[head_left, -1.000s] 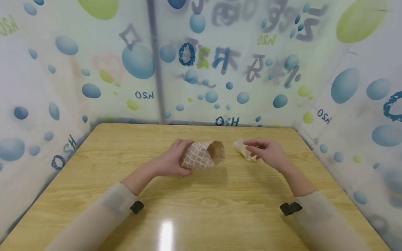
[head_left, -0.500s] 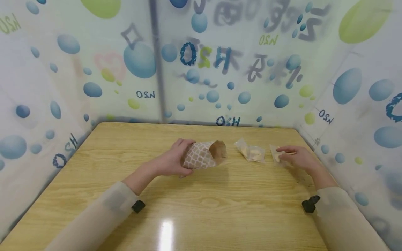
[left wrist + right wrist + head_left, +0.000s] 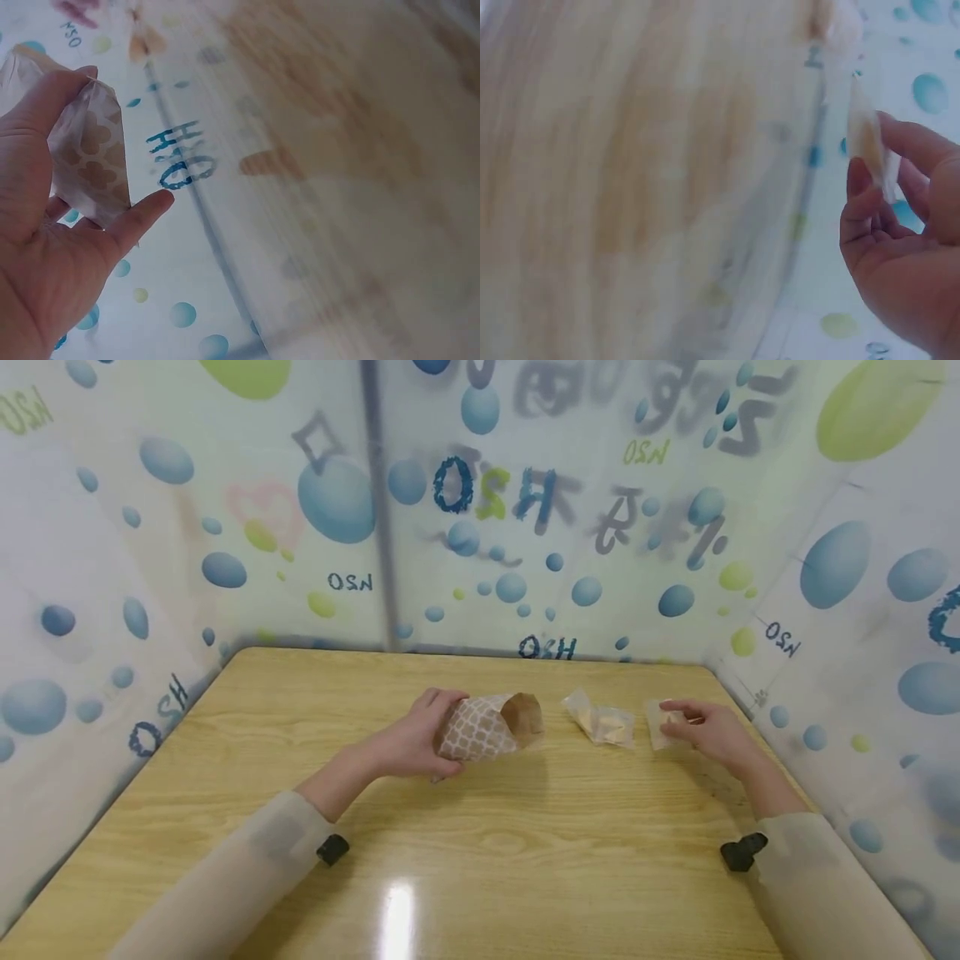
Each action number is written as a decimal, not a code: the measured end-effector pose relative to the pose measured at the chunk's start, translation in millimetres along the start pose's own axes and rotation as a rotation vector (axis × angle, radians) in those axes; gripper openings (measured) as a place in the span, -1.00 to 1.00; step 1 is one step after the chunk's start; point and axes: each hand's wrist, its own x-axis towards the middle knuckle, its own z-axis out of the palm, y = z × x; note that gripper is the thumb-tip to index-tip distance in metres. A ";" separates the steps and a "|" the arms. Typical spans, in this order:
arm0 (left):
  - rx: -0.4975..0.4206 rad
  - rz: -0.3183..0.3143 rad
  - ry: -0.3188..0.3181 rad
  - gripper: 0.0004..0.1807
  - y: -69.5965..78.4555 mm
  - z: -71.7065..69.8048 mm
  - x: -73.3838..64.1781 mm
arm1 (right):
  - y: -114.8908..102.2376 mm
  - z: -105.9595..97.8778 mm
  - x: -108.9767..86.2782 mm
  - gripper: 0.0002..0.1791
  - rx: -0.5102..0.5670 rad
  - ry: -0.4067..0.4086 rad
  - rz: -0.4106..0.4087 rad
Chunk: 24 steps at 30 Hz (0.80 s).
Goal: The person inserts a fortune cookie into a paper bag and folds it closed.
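Note:
My left hand [image 3: 412, 742] grips the closed end of a brown paper bag [image 3: 476, 729] with a white lattice print. The bag lies on its side just over the table, its open mouth facing right. In the left wrist view, the fingers and thumb wrap the bag [image 3: 94, 154] from both sides. Farther right, my right hand [image 3: 714, 732] pinches a small clear packet [image 3: 656, 728] with something pale yellow inside. The right wrist view has this packet [image 3: 866, 139] edge-on between thumb and fingers. Two similar packets, one left [image 3: 577, 708] and one right [image 3: 615, 727], lie overlapping between the hands.
A wood-grain table [image 3: 480, 860] spans the space beneath both arms. Behind it and along both sides hang pale curtains [image 3: 450, 610] with blue and green bubble prints. A black wrist camera [image 3: 742, 852] sits on the right cuff, another camera [image 3: 332, 849] on the left.
My right hand has moved right, from over the two overlapping packets to the third one, and its fingers have closed on that packet. The left hand and bag have stayed put.

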 end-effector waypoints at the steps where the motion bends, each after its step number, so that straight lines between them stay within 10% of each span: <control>1: 0.000 -0.006 0.001 0.17 0.2 -0.4 0.3 | -6.5 0.2 -1.4 -0.29 0.020 0.013 -0.019; 14: 0.005 -0.010 0.002 0.18 0.9 -1.7 1.6 | -117.3 23.3 -28.8 -0.44 0.290 -0.101 -0.229; 24: 0.002 -0.007 -0.012 0.20 3.0 1.2 0.3 | -151.7 52.4 -27.9 -0.50 0.310 -0.252 -0.251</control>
